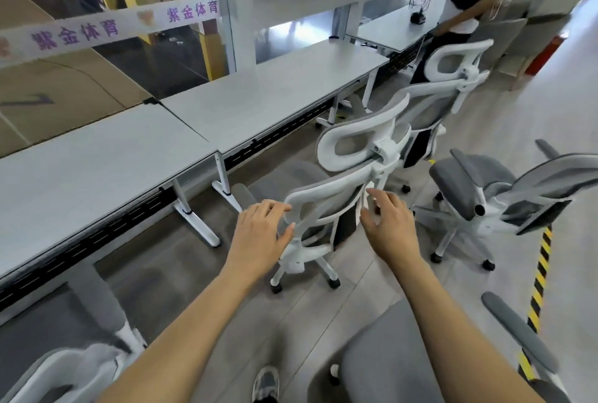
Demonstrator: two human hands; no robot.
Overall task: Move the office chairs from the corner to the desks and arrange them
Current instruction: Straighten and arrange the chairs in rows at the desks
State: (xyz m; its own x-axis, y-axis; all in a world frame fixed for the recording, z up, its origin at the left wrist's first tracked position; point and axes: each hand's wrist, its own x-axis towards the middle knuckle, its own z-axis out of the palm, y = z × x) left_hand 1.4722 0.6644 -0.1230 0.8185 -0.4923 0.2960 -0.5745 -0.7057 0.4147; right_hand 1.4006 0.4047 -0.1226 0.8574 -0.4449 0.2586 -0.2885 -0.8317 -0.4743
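A white-framed office chair with grey mesh stands in front of me, its back toward me and its seat facing the middle desk. My left hand rests against the left edge of the backrest frame, fingers spread, thumb under the rim. My right hand hovers at the right edge of the backrest, fingers apart, holding nothing. A second chair stands farther along by the desks. A third chair sits to the right, turned away from the desks.
A row of grey desks runs along the glass wall on the left. Another chair's seat is right below me, and one more chair at bottom left. A person stands by the far desk. Yellow-black floor tape runs on the right.
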